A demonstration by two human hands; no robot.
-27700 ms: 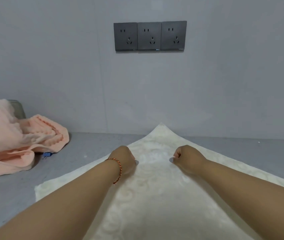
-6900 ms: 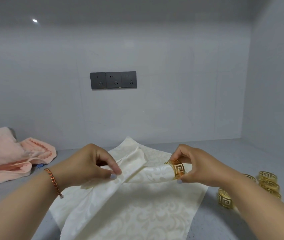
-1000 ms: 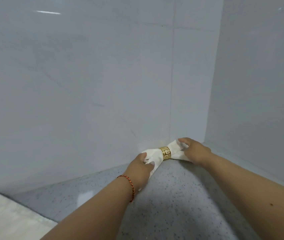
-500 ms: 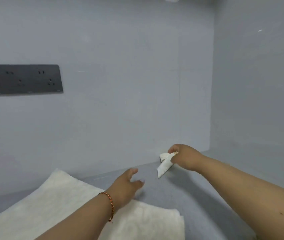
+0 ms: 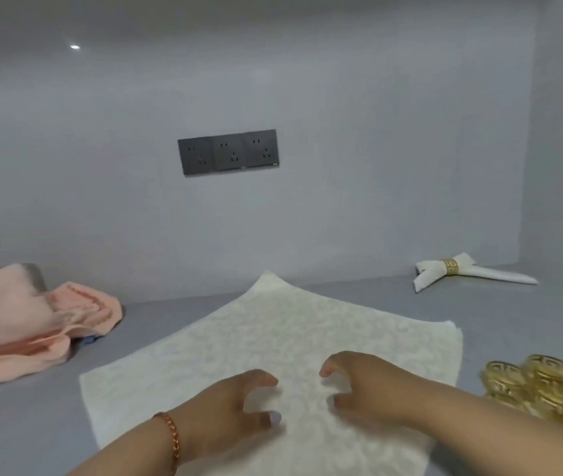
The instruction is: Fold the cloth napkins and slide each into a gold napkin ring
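Left hand and right hand hover low over the near-centre of the napkin. Both grips are wide: fingers loosely curled, thumbs apart from fingers, holding nothing. Contact with the cloth can't be told; motion blur there.

Napkin lies flat on the grey surface, turned diamond-wise, far corner pointing at the wall and slightly lifted. It looks like a stack rather than one sheet: the right edge shows a second layer.

Step in hand, as a judgement: starting the next napkin. To do it well:
- pinch only the top layer at centre, so the sheet below stays put
- gather evenly so both tails come out the same length
- keep the gathered neck tight enough to feed through a ring
- one hand holds the neck while the other fetches the ring

Rings: gold cluster just right of the napkin, near the right forearm, touching each other. Count unclear, blurred. No tray or box under them that the view shows.

No real containers in view. Left, well apart: a pink towel heaped on something grey, only a corner visible, so what it is can't be told.

Far right, against the wall: a finished napkin with a gold ring around its middle, tails fanned either side. One done.

Sockets on the wall behind.
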